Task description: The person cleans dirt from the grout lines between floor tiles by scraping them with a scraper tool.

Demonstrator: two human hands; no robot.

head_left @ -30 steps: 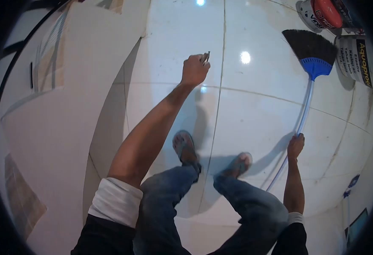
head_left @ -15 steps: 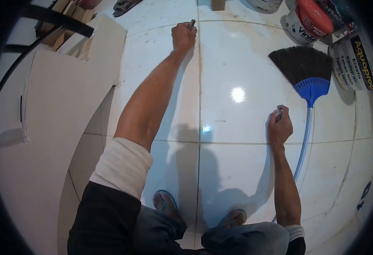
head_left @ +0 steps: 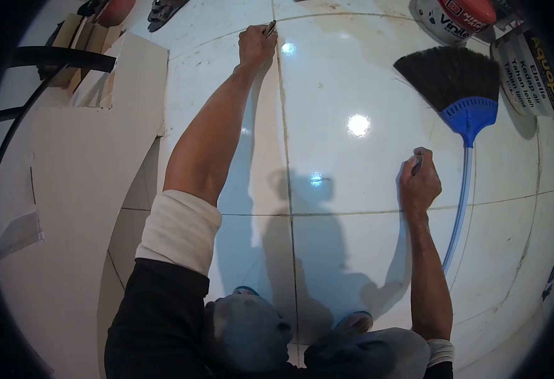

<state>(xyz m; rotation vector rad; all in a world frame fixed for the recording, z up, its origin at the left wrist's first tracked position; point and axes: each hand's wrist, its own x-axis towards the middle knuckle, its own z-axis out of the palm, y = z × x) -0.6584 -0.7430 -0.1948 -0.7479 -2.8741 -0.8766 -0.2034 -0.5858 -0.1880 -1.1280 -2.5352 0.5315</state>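
My left hand [head_left: 257, 48] reaches far forward over the white tiled floor [head_left: 346, 76]. Its fingers are closed around a small, narrow metallic tool [head_left: 269, 28], whose tip lies by a grout line crossing; the kind cannot be made out. Nearer to me, on the right, my right hand [head_left: 420, 181] is closed around a small grey object [head_left: 416, 166], mostly hidden by the fingers. That hand is just left of a broom [head_left: 469, 123] with dark bristles, a blue head and a pale blue handle, and does not touch it.
A large cardboard sheet [head_left: 87, 164] lies along the left, with a black curved bar [head_left: 62, 58] above it. Paint buckets [head_left: 457, 22] and an Aquaproof bucket [head_left: 529, 79] stand at upper right. A sandal [head_left: 163, 12] is at the top. My knees and feet are below.
The view has shifted slightly, and my left knee now hides most of my left foot. Both hands keep their holds; the left tool stays close to the same grout crossing.
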